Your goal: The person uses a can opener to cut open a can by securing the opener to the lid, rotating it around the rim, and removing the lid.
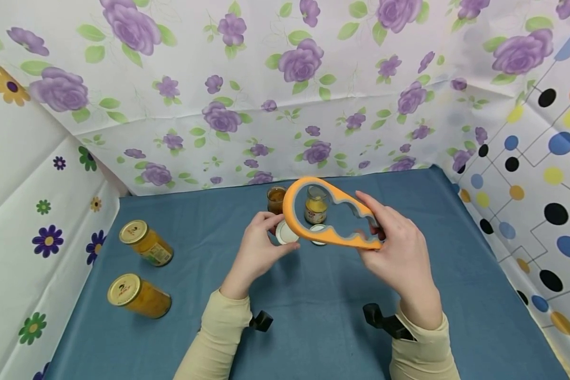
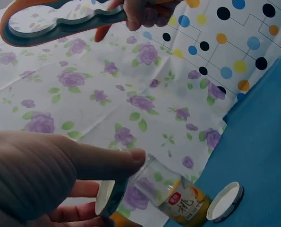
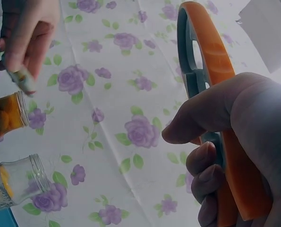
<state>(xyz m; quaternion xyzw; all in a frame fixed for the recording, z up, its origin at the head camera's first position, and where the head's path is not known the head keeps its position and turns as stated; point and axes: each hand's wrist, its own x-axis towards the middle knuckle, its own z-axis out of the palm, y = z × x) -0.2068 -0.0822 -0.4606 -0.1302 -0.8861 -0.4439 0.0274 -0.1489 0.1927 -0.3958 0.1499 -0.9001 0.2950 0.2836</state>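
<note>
My left hand [image 1: 254,250] pinches a jar lid [image 1: 286,233] between thumb and fingers, its white inside showing. The right hand [image 1: 401,248] grips an orange jar opener [image 1: 288,208] with wavy grey inner edges by its handle end, raised above the table. Through its loop, in the head view, I see a lidless glass jar [image 1: 315,213] part full of yellow fruit. A second lid [image 2: 225,202] lies beside that jar, white side up. Just beyond the left hand stands another lidless jar [image 3: 8,113] with orange-brown fruit, partly hidden by the opener in the head view.
Two lidded jars of yellow-orange fruit, an upper one [image 1: 146,244] and a lower one [image 1: 140,296], stand at the table's left. A blue cloth [image 1: 309,338] covers the table. Patterned sheets [image 1: 247,105] hang along the back and both sides.
</note>
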